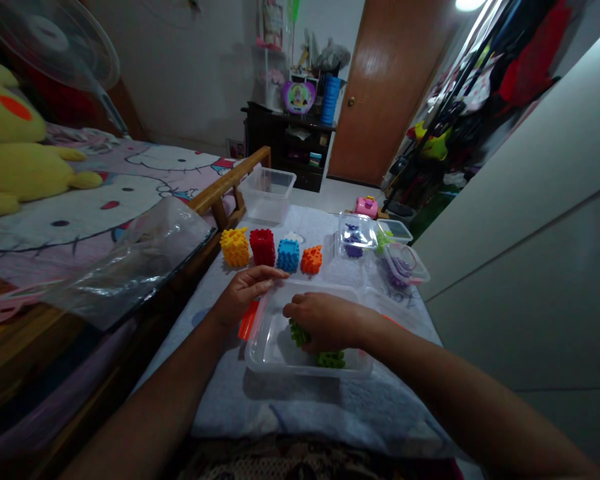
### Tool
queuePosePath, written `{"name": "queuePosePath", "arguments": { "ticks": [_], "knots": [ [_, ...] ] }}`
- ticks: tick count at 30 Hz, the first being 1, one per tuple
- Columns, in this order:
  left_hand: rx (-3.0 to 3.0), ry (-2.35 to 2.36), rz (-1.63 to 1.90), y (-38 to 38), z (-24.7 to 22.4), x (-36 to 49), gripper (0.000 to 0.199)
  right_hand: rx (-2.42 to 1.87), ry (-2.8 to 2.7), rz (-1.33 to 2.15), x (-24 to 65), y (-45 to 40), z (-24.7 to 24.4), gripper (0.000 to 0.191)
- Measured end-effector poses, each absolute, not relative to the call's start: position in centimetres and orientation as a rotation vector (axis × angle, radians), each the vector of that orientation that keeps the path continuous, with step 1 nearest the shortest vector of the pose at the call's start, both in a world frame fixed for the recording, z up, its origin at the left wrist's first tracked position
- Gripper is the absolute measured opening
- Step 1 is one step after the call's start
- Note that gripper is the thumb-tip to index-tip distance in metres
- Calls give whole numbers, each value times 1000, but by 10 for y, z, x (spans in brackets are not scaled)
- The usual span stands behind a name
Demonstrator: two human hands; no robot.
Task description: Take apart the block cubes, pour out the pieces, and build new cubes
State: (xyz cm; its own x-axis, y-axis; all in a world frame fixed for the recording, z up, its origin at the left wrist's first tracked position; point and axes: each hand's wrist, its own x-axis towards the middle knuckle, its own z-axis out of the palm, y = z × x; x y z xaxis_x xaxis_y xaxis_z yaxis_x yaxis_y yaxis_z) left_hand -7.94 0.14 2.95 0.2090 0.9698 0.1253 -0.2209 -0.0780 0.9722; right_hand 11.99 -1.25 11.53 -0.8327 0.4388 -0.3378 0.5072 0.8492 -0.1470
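A clear plastic container (256, 347) with low walls stands in front of me, with orange clips at its sides. My left hand (247, 290) holds its far left corner, fingers stretched along the rim and thumb below them. Inside the container, my right hand (325, 320) is closed, palm down, around a green interlocking toy piece (299, 332); the hand hides part of it. Another green piece (331, 360) lies on the container floor, nearer to me. Beyond the rim stand a yellow block cube (235, 248), a dark red one (263, 247), a blue one (289, 255) and a smaller orange shape (311, 260).
At the far right are a clear box with dark purple pieces (356, 235) and a lidded box with purple pieces (404, 265). A larger clear bin (267, 193) stands at the far left. The wooden bed rail (225, 190) borders the left; a white cabinet (540, 267) the right.
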Motion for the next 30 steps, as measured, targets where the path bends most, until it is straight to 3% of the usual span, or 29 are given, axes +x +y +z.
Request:
{"name": "queuePosePath", "arguments": {
  "ticks": [8,30],
  "knots": [
    [1245,846,1204,1,28,-80,20,815,2847,-11,113,-21,77,22],
    [1261,866,1186,2,27,-81,21,749,2801,162,110,-22,58,21]
  ]
}}
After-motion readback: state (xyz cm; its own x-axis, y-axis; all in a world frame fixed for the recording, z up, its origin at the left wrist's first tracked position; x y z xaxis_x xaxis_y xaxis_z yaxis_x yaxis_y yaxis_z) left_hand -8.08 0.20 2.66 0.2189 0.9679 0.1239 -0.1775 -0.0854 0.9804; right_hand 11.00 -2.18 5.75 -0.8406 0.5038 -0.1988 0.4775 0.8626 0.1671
